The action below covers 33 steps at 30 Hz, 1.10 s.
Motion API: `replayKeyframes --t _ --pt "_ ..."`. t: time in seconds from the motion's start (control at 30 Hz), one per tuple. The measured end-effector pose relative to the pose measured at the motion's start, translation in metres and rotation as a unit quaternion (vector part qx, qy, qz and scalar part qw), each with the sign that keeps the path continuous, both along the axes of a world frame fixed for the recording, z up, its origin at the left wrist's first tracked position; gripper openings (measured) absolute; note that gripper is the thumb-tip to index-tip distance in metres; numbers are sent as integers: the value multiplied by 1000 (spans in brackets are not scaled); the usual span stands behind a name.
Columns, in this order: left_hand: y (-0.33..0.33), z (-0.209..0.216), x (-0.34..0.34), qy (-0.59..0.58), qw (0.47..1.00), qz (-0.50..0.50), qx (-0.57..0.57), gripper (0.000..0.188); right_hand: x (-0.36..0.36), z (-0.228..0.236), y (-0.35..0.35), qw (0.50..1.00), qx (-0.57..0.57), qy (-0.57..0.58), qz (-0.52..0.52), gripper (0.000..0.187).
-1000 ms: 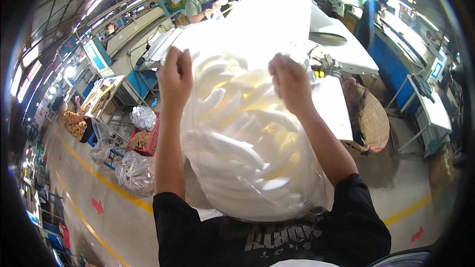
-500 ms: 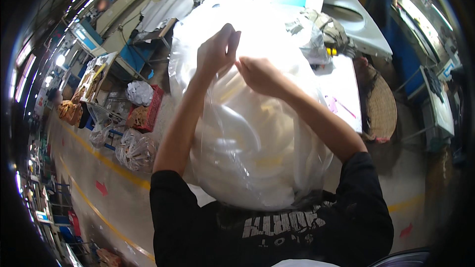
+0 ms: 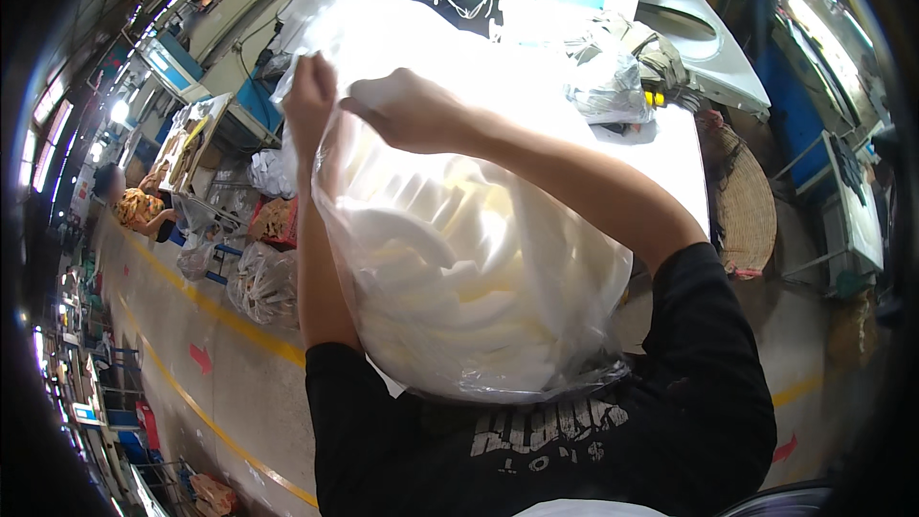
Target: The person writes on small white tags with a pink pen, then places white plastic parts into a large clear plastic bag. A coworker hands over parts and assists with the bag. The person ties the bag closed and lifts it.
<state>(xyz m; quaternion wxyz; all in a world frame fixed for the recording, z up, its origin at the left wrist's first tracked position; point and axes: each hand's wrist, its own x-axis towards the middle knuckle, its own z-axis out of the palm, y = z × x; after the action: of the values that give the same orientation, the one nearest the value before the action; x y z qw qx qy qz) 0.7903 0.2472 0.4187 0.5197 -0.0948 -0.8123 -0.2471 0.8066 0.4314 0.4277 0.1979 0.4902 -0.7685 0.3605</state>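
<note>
The bag [image 3: 469, 278], clear plastic packed with white foam pieces, rests against the person's chest, above the floor, beside the desk [image 3: 661, 163]. Its thin film could tear or slip if pulled unevenly, spilling foam. Both arms reach up; the left hand [image 3: 308, 101] and right hand [image 3: 412, 113] each have a closed grip pinching the bag's mouth.
</note>
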Motion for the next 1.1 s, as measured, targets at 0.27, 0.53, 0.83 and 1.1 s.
replayKeyframes --t 0.27,0.53,0.83,1.1 --pt "-41 22 -35 -14 972 200 126 30 -31 42 -28 981 175 60 -64 39" --pt "-57 30 -170 -133 941 284 128 41 -128 23 -47 935 342 -76 -51 61" --pt "-51 17 -236 -183 962 167 119 47 -203 20 -17 957 64 -265 -94 78" --pt "-54 27 -222 -253 937 179 162 43 -201 -9 -37 957 129 -218 -142 64"
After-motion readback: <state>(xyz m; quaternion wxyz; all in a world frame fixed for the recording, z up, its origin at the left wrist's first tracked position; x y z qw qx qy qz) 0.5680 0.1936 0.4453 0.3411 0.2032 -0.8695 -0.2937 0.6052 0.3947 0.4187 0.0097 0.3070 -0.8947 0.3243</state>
